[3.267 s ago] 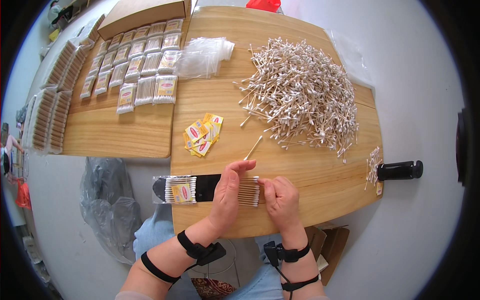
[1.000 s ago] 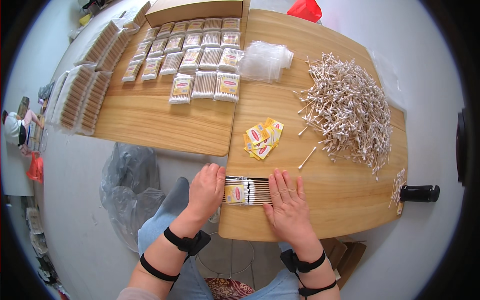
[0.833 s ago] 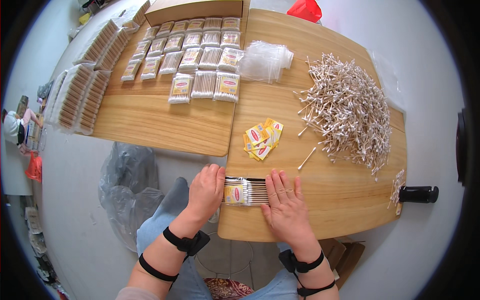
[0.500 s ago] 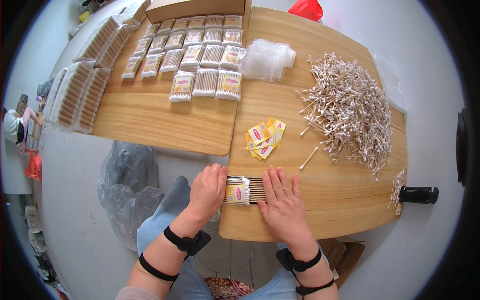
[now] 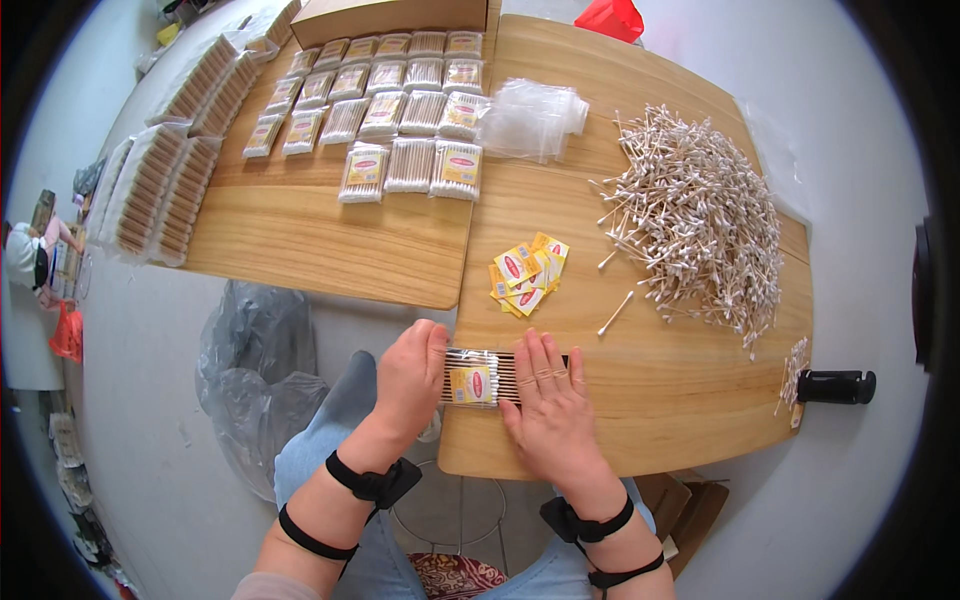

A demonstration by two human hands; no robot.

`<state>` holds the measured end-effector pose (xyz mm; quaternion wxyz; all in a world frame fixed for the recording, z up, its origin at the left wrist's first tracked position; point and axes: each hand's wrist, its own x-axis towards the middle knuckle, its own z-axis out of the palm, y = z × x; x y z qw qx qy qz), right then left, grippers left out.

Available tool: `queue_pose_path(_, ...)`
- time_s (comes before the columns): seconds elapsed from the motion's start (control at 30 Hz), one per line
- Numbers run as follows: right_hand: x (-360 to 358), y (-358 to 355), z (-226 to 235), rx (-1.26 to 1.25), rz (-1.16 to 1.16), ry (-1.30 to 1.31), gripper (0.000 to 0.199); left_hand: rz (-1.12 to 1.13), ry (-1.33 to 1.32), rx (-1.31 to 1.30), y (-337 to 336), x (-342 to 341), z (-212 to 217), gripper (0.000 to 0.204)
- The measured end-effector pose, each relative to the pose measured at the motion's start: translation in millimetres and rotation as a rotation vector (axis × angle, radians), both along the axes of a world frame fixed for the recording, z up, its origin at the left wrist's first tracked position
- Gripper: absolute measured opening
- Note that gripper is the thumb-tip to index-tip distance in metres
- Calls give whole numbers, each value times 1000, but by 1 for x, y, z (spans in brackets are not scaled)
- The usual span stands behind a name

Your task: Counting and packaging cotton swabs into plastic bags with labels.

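At the near left edge of the right table, cotton swabs (image 5: pixel 507 376) lie in a flat row with a yellow label card (image 5: pixel 470 385) on top. Clear plastic bag (image 5: pixel 455 358) film shows around their left end. My left hand (image 5: pixel 408 378) is closed on the bag's left side, fingertips hidden behind the knuckles. Flat on the row's right part, my right hand (image 5: pixel 552 405) presses with fingers stretched and holds nothing. A bit of a dark flat piece (image 5: pixel 565 359) peeks out beside its fingers. Beyond the hands lie loose yellow label cards (image 5: pixel 530 272) and a single swab (image 5: pixel 615 314).
A big heap of swabs (image 5: pixel 700 220) covers the right side, with a black cylinder (image 5: pixel 838 387) by the edge. Empty clear bags (image 5: pixel 530 118) lie farther back. Filled swab packs (image 5: pixel 410 165) stand in rows on the left table, near a cardboard box (image 5: pixel 390 18). A grey plastic bag (image 5: pixel 255 380) sits below.
My right hand has slid left along the swabs, and more of the row and card shows inside the bag. My left hand has shifted slightly left. The dark piece now shows past my right fingers.
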<state>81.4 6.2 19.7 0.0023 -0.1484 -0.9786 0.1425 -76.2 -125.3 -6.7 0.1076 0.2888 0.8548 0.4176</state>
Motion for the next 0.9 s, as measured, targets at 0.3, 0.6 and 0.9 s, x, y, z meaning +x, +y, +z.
queue_pose_path(0.3, 14, 18, 5, -3, -6, -19, 96, 154, -455, 234, -14, -10, -22, 42)
queue_pose_path(0.6, 6, 4, 0, 37, 16, -54, 100, 172, -478, 207, -9, -3, -26, 54)
queue_pose_path(0.9, -9, -12, -2, 25, 10, -73, 102, 159, -396, 179, -7, -2, -20, 54)
